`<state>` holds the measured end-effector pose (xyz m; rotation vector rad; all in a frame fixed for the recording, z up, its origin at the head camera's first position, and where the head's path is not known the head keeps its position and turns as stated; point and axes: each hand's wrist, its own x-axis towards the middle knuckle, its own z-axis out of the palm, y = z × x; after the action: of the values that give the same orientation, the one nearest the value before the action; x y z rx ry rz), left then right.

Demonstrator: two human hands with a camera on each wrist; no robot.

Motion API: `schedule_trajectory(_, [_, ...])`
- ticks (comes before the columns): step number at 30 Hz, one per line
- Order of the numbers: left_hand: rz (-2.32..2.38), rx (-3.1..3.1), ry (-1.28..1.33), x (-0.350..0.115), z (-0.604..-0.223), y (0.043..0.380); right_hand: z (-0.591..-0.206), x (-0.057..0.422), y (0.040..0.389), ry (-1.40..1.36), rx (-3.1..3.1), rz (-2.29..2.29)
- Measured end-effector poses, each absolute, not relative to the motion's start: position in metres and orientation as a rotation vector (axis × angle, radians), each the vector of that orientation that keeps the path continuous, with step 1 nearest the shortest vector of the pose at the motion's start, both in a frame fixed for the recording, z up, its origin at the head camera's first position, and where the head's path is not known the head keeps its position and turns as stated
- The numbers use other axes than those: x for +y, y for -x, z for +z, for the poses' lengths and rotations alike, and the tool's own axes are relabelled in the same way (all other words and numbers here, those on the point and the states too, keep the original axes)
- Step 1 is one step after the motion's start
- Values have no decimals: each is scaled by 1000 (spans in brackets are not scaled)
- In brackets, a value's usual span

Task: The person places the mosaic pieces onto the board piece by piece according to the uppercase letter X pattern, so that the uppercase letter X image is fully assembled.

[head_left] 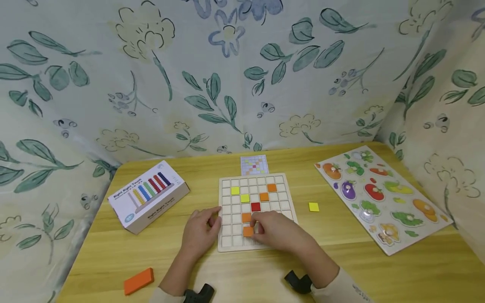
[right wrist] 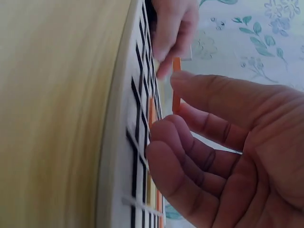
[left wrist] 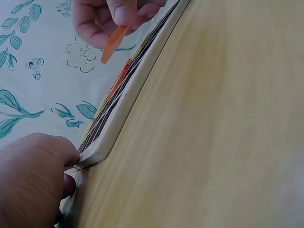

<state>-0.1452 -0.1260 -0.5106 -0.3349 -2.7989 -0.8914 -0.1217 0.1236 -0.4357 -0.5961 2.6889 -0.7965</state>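
A wooden grid board (head_left: 226, 241) lies flat on the table. My right hand (head_left: 280, 231) pinches a thin orange tile (right wrist: 176, 71) between thumb and fingertips, tilted and held just above the board's lower middle squares. At the board's left edge, my left hand (head_left: 198, 233) grips the rim with thumb and index finger; the left wrist view shows this hand (left wrist: 35, 178) at a board corner. Seated in squares are a yellow tile (head_left: 235, 190), a yellow-green tile (head_left: 245, 198), a red tile (head_left: 255, 207) and several orange tiles (head_left: 264, 197). My right hand hides some lower right squares.
A loose yellow tile (head_left: 313, 207) lies right of the board. Behind the board is a pattern card (head_left: 254, 162). A white box (head_left: 149, 195) stands at left, an orange block (head_left: 139, 281) at front left, and a vegetable puzzle board (head_left: 382, 206) at right.
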Motion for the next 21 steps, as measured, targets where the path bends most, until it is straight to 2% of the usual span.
schedule_trajectory(9, [-889, -2795, 346, -125, -513, 145, -448, 94, 125, 597, 2794, -707])
schedule_trajectory(21, [-883, -2811, 336, -125, -510, 146, -455, 88, 127, 553, 2856, -641])
